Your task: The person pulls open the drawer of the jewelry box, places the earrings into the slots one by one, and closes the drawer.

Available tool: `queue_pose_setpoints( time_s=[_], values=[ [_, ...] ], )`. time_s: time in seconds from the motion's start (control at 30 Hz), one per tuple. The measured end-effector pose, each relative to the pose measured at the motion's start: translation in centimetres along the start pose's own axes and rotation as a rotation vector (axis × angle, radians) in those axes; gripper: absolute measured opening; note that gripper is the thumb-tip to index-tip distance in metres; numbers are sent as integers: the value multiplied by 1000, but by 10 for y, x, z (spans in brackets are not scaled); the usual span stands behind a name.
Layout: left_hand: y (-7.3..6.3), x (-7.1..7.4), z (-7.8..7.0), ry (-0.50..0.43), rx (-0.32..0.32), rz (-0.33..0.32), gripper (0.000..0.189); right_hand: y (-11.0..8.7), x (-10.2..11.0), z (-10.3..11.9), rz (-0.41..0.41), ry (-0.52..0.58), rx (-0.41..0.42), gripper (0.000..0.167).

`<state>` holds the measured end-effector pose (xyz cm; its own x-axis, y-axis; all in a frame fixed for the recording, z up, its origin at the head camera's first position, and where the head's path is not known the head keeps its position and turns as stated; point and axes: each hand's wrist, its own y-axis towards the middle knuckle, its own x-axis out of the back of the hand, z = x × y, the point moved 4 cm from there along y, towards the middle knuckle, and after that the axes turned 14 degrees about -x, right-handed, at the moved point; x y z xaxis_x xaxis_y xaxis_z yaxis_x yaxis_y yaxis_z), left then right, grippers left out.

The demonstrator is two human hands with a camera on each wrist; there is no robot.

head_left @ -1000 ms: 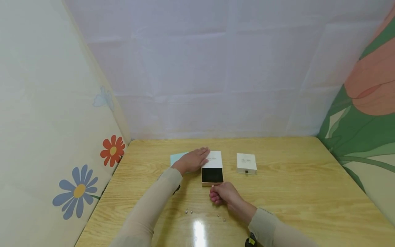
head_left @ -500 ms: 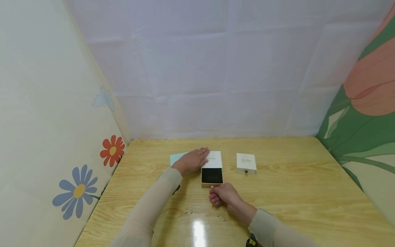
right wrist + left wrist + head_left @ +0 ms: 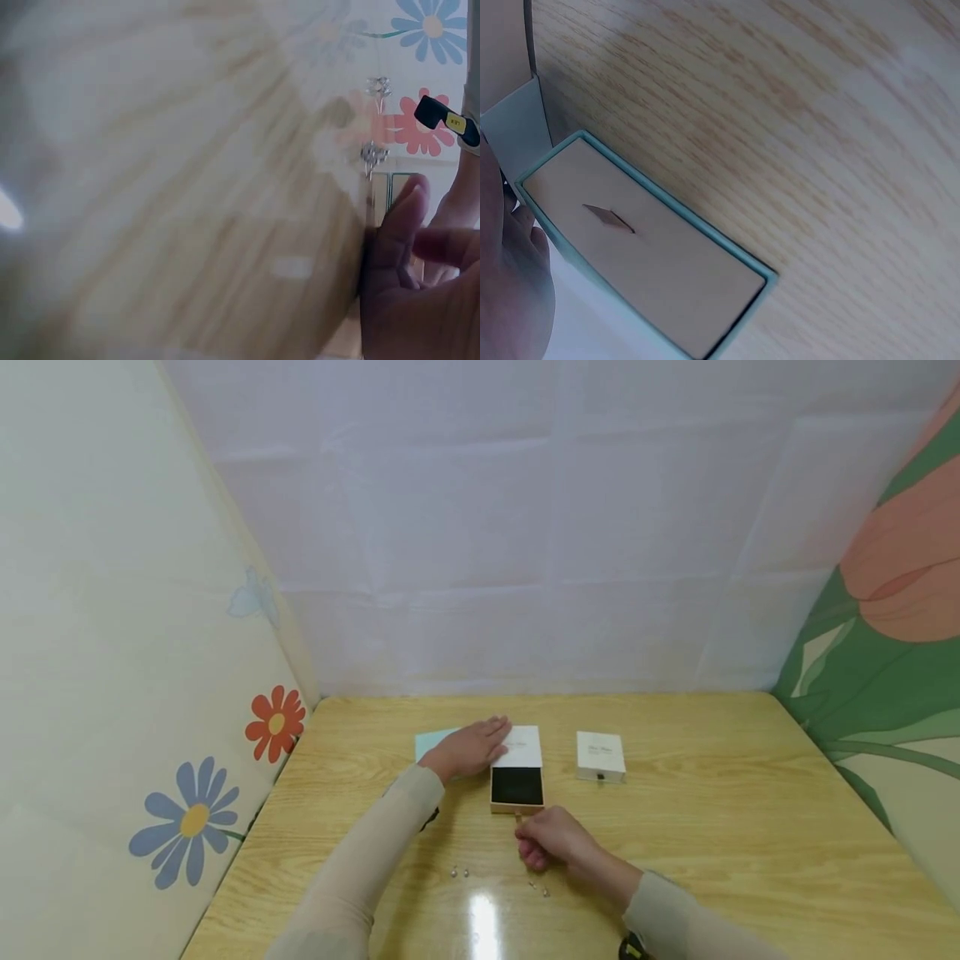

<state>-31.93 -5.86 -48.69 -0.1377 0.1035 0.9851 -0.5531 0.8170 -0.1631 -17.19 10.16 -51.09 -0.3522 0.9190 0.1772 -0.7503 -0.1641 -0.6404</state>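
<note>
A white drawer-style jewelry box (image 3: pixel 525 747) lies mid-table, its black-lined drawer (image 3: pixel 517 786) pulled out toward me. My left hand (image 3: pixel 472 749) rests on the box's lid with its fingers extended, covering the left part. Just in front of the drawer is my right hand (image 3: pixel 558 837), fingers curled, with thumb and index at the short pull tab (image 3: pixel 518 818); the fingertips hide the tab's end. Several small shiny earrings lie nearer me, including one drop piece (image 3: pixel 453 872) on the left and another (image 3: pixel 545 892) below the right hand. The right wrist view shows a silvery jeweled piece (image 3: pixel 373 154) close up.
Partly behind the left hand is a teal box (image 3: pixel 430 742); its front and ribbon tab (image 3: pixel 609 217) face the left wrist view. A second white box (image 3: pixel 600 755), pushed shut, sits to the right on the wooden table (image 3: pixel 712 793). A white cloth backdrop (image 3: pixel 525 568) stands behind.
My right hand has shifted slightly right and toward me, leaving more of the pull tab visible. The drawer and my left hand stay where they were.
</note>
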Motion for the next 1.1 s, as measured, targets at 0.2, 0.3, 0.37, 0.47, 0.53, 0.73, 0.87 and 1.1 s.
queue_pose_setpoints(
  time_s=[0.2,0.3,0.37,0.47,0.53,0.73,0.87,1.1],
  values=[
    [0,0,0,0,16,11,60,-6,10,-1,12,-214,130,17],
    [-1,0,0,-6,18,11,60,-8,14,-1,36,-309,216,19],
    [-1,1,0,-10,16,7,60,-9,16,0,55,-381,292,22],
    [-1,2,-1,-12,17,5,60,-12,18,1,84,-503,410,26],
    [-1,2,-1,-16,21,8,60,-12,18,0,109,-563,479,28],
    [0,1,0,-24,28,10,59,-13,17,-3,160,-628,562,30],
    [0,0,0,-30,22,7,59,-14,16,-3,159,-662,572,31],
    [0,2,-2,-31,19,5,59,-16,15,0,172,-723,589,25]
  ],
)
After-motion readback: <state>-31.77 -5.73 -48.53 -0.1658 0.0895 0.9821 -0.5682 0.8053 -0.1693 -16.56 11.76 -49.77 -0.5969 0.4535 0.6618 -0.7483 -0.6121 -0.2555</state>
